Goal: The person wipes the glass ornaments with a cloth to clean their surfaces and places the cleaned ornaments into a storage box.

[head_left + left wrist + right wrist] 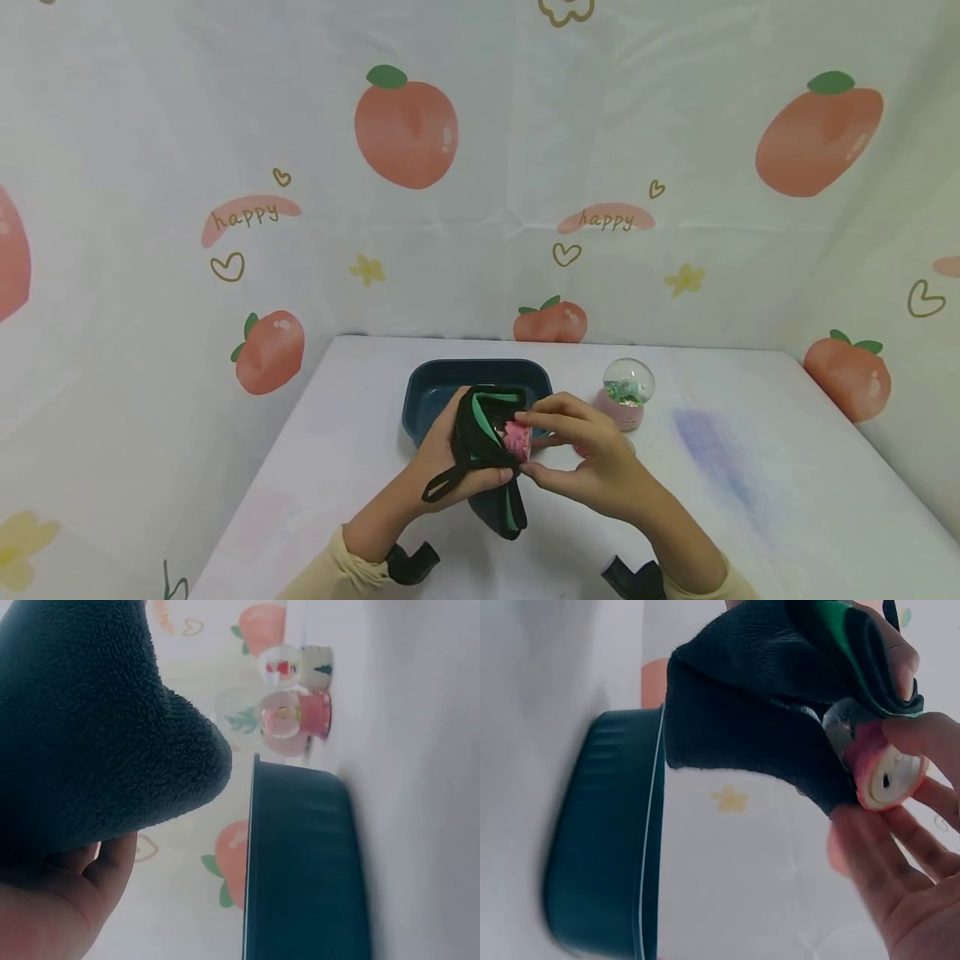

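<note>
A dark green towel with bright green edging and a hanging loop is gripped by my left hand, its folds forming a pocket with the opening to the right. My right hand pinches a small snow globe by its pink base at that opening. In the right wrist view the snow globe's pale underside faces outward, with thumb and fingers around its rim. Its clear dome is partly hidden inside the towel. Thick towel fabric fills much of the left wrist view, above my left fingers.
Behind the hands stands a dark blue-green basin on the white table. A larger snow globe is at the back right. Smaller globes, one pink-based and one white-based, stand near it. A fruit-print curtain hangs behind.
</note>
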A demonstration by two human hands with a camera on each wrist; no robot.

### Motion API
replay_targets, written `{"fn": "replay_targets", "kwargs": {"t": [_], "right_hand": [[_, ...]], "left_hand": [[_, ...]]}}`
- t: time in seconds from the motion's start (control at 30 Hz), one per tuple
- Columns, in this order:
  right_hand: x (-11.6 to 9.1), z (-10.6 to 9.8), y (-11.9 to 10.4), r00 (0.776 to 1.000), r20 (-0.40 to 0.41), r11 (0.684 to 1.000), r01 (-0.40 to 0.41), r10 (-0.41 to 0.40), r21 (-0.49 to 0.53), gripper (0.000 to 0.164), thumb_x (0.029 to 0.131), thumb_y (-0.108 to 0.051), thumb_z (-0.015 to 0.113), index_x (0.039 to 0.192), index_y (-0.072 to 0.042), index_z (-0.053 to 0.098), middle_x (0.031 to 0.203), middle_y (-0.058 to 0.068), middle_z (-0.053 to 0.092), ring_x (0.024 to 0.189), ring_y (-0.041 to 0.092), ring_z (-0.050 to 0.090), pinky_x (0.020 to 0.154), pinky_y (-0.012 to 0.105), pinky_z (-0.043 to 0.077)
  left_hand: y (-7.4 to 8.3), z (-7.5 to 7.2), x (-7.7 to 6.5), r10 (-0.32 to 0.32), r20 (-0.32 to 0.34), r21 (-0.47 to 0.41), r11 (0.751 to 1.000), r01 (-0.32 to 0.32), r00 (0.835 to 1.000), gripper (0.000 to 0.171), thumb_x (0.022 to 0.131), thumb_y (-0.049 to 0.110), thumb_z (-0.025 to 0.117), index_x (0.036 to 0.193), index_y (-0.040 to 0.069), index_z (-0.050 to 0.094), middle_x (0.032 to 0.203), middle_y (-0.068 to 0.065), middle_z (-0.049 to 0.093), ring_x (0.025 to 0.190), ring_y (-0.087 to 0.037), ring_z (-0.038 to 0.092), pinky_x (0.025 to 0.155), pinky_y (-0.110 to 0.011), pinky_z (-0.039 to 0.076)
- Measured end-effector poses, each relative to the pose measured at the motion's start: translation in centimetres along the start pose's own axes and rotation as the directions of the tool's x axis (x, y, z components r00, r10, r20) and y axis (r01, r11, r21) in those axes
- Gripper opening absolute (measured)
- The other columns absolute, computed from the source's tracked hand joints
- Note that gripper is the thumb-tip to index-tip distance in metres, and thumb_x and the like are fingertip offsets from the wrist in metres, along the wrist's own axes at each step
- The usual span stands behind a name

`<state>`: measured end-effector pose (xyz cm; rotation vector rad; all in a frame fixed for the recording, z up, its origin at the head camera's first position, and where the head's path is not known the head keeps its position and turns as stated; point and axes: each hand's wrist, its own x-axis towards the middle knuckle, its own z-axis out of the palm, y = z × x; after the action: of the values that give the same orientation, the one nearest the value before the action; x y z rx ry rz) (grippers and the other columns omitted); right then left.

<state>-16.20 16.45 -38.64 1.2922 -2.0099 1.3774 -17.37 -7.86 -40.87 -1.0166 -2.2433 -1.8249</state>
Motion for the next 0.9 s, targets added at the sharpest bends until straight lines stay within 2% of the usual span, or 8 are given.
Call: {"fn": "replay_targets", "kwargs": {"t": [0.13,0.23,0.33,0.43,0.57,0.67,0.8,0.9], "right_hand": [[-0.05,-0.1,0.12,0.999,-0.006,0.998,-0.04,0.04,-0.049,0.058,0.076,0.006,0.09,0.13,-0.004,0.07,0.115,0.007,0.072,0.098,0.017,0.071,0.073,0.027,0.065],[-0.16,-0.04,0.12,0.991,-0.014,0.99,-0.131,0.13,-0.047,0.051,0.081,0.001,0.089,0.127,-0.008,0.069,0.109,0.003,0.076,0.093,0.016,0.074,0.07,0.028,0.065],[-0.28,0.14,0.06,0.963,-0.009,0.963,-0.268,0.268,-0.017,0.04,0.089,-0.004,0.084,0.125,-0.012,0.067,0.103,0.001,0.077,0.088,0.013,0.075,0.069,0.03,0.064],[-0.31,0.26,-0.03,0.916,0.018,0.915,-0.4,0.4,0.048,0.031,0.098,-0.007,0.076,0.125,-0.013,0.062,0.098,0.005,0.075,0.08,0.013,0.074,0.068,0.032,0.064],[-0.17,0.2,-0.16,0.88,0.055,0.875,-0.474,0.471,0.096,0.027,0.102,-0.011,0.071,0.126,-0.012,0.059,0.099,0.009,0.074,0.078,0.016,0.074,0.07,0.034,0.064],[-0.14,0.01,-0.09,0.909,0.057,0.906,-0.416,0.412,0.075,0.035,0.097,-0.01,0.078,0.127,-0.014,0.061,0.106,0.005,0.074,0.089,0.014,0.074,0.075,0.034,0.065],[-0.26,-0.21,0.39,0.982,0.02,0.982,-0.187,0.187,0.002,0.058,0.08,0.0,0.09,0.13,-0.013,0.065,0.121,0.007,0.07,0.107,0.015,0.069,0.085,0.03,0.064],[-0.31,-0.14,0.71,1.0,-0.012,0.998,-0.022,0.021,-0.061,0.067,0.071,0.005,0.094,0.13,-0.009,0.067,0.129,0.013,0.068,0.115,0.019,0.066,0.095,0.025,0.06]], "left_hand": [[-0.07,-0.08,0.05,-0.004,0.005,0.02,1.0,0.004,1.0,0.075,0.081,0.019,0.089,0.143,0.018,0.048,0.132,-0.005,0.066,0.119,-0.02,0.065,0.102,-0.038,0.059],[-0.11,-0.11,0.04,-0.017,0.003,0.018,1.0,0.017,1.0,0.075,0.08,0.019,0.09,0.142,0.021,0.049,0.132,-0.002,0.066,0.121,-0.02,0.064,0.103,-0.038,0.059],[-0.14,-0.14,0.01,-0.011,-0.003,0.011,1.0,0.011,1.0,0.075,0.08,0.018,0.092,0.141,0.022,0.049,0.132,0.0,0.066,0.122,-0.02,0.064,0.102,-0.039,0.059],[-0.2,-0.19,0.08,0.017,-0.002,0.005,1.0,-0.017,1.0,0.075,0.079,0.017,0.093,0.14,0.022,0.051,0.131,-0.001,0.066,0.12,-0.021,0.065,0.1,-0.04,0.059],[-0.19,-0.34,0.17,0.04,-0.004,0.015,0.999,-0.04,0.999,0.075,0.078,0.017,0.095,0.139,0.021,0.051,0.131,-0.001,0.067,0.119,-0.021,0.066,0.098,-0.04,0.06],[-0.03,-0.48,0.21,0.024,-0.015,0.015,1.0,-0.024,1.0,0.074,0.079,0.016,0.095,0.138,0.022,0.051,0.132,0.0,0.067,0.12,-0.02,0.066,0.099,-0.04,0.06],[0.2,-0.69,0.19,-0.012,-0.038,0.029,0.999,0.013,0.999,0.074,0.079,0.018,0.094,0.138,0.022,0.05,0.131,0.001,0.067,0.12,-0.02,0.066,0.1,-0.039,0.06],[0.24,-0.8,0.16,-0.027,-0.045,0.056,0.998,0.03,0.999,0.074,0.079,0.02,0.094,0.138,0.022,0.05,0.129,0.002,0.067,0.119,-0.018,0.066,0.099,-0.037,0.06]]}}
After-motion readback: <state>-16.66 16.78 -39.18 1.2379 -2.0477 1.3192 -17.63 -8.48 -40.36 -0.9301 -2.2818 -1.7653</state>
